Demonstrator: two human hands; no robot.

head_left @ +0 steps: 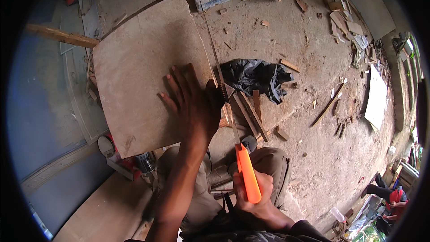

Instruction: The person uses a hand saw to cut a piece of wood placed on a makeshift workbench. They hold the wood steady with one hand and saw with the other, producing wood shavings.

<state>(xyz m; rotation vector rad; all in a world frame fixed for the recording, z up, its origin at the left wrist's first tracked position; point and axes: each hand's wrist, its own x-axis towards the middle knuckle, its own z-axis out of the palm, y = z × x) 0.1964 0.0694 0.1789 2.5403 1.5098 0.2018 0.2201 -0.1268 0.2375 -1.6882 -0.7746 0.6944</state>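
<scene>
My left hand [192, 103] lies flat on the brown board [139, 71], fingers spread, in the left-centre of the frame. My right hand [255, 188], low in the centre, is wrapped round the orange handle [248, 175] of a saw, whose thin blade runs up along the board's right edge. To saw this well, I'd lean my weight through the left palm so the board can't chatter, keep my right wrist and forearm in line with the blade, and take long, light strokes. The thumb side of my left hand sits very near the steel, so I'd slide it further in.

Several things are hard to make out. A dark ribbed piece [223, 93] beside my left thumb could be 1 of several things; I can't tell what, and it masks the thumb's tip. The teeth and any cut line are too fine to see, and most of what bears the board is hidden beneath it. My right fingertips are hidden too. At lower right, another person [396, 201] is small and partly lost to the dark rim.
</scene>
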